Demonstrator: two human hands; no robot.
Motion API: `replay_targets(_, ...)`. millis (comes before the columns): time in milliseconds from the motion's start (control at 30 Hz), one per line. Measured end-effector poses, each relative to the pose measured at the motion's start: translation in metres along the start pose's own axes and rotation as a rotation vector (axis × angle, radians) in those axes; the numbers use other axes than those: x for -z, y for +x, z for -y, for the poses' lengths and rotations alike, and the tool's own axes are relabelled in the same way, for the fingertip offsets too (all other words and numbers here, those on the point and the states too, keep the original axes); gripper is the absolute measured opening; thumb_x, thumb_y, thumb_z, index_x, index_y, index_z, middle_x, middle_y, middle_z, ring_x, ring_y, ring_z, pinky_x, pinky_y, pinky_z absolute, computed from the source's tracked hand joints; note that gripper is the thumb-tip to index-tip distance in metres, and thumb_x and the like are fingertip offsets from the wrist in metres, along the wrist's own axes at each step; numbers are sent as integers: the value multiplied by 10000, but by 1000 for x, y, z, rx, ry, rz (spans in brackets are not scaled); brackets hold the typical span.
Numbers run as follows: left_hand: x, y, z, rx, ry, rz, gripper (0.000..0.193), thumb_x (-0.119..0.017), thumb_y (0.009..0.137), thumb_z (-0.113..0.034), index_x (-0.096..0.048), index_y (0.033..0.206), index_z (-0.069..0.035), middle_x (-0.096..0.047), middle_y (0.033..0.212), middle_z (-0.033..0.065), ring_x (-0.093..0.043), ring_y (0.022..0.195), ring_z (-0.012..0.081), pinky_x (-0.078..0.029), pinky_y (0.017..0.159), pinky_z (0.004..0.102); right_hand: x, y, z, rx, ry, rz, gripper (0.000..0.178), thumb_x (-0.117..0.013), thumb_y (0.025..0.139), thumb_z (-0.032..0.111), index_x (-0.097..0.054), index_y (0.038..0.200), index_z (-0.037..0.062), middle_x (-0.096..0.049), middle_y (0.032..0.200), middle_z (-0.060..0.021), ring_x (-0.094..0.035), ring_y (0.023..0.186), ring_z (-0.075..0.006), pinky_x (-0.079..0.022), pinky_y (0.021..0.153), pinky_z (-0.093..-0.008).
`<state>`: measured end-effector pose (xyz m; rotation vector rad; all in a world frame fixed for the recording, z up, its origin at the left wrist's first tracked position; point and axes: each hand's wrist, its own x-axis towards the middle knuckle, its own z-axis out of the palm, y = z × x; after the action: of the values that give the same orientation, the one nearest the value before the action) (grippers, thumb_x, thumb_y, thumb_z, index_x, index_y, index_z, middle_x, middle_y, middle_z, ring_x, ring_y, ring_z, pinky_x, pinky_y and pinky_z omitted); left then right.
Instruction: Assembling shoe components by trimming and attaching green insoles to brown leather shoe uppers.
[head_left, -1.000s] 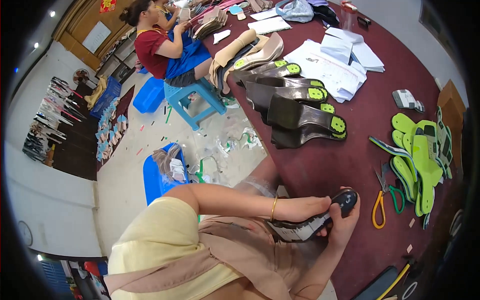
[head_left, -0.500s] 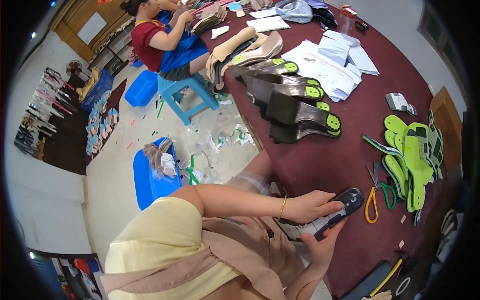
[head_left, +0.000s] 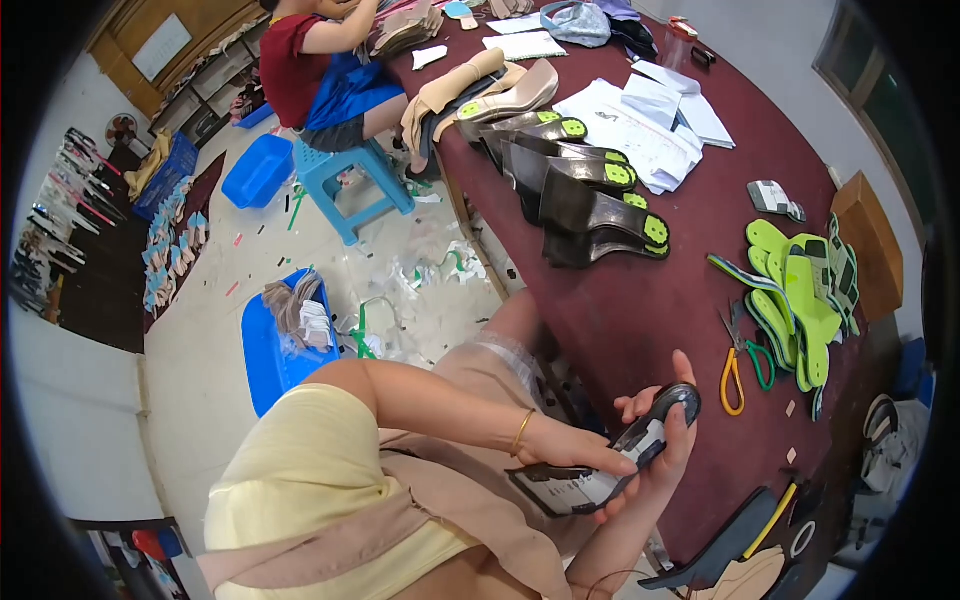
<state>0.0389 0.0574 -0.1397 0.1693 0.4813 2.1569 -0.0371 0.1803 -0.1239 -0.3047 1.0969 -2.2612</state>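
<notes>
A black shoe insole [head_left: 577, 490] with a pale lining patch lies tilted between my hands, just off the table's near edge. My left hand [head_left: 575, 447], below a gold bangle, grips its middle with the thumb pressed on the upper face. Around the rounded end is my right hand [head_left: 672, 448], its thumb on top; one finger sticks out past that end. Part of the fingers is hidden beneath the insole. To the right of the hands, scissors [head_left: 733, 385] with one orange and one green handle lie on the dark red table [head_left: 640, 320].
Bright green insoles [head_left: 800, 300] are heaped at the right, beside a cardboard box [head_left: 866, 245]. Dark moulded insoles [head_left: 600, 215] stand in a row, with papers [head_left: 640, 125] behind. A blue tub [head_left: 262, 370] sits on the littered floor. Another person [head_left: 300, 60] sits on a blue stool [head_left: 345, 190].
The insole and both hands have moved left and a little down. My right hand has shifted up around the rounded end, one finger now extended. The whole view has shifted slightly.
</notes>
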Motion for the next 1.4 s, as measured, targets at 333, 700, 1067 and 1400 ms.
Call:
replay_targets(333, 72, 77, -95, -59, 2305, -1135, 660, -656, 663, -554, -514, 1026, -22, -567, 935, 117, -527, 933, 257, -350, 861, 399, 199, 57, 57, 231, -2115, -545, 589, -606, 799, 437, -467, 1273, 117, -398, 1323, -200, -352, 1247, -360, -312, 976, -490)
replay_targets(700, 108, 100, -66, -129, 2586, -1122, 696, -454, 868, -490, -315, 1356, -15, -379, 1364, 159, -321, 1298, 283, -158, 1030, 583, 204, 79, 37, 364, -2147, -584, 580, -566, 806, 523, -522, 1156, 62, -401, 1333, -194, -321, 1273, -356, -182, 1050, -556)
replay_targets(1067, 109, 96, -65, -164, 2558, -1205, 833, -530, 772, -592, -337, 1349, -23, -413, 1329, 165, -337, 1276, 298, -160, 1033, 586, 125, 67, 13, 408, -383, -546, 384, -359, 959, 362, -517, 837, 35, -593, 768, -87, -551, 600, -127, -456, 541, -249)
replay_targets(1400, 106, -11, -119, -201, 1801, -1160, 641, -679, 786, -332, -402, 1237, 30, -560, 1083, 214, -570, 982, 278, -462, 811, 338, 76, 93, 5, 299, -806, -588, 386, -372, 951, 351, -505, 810, 18, -549, 697, -66, -512, 560, -105, -429, 498, -239)
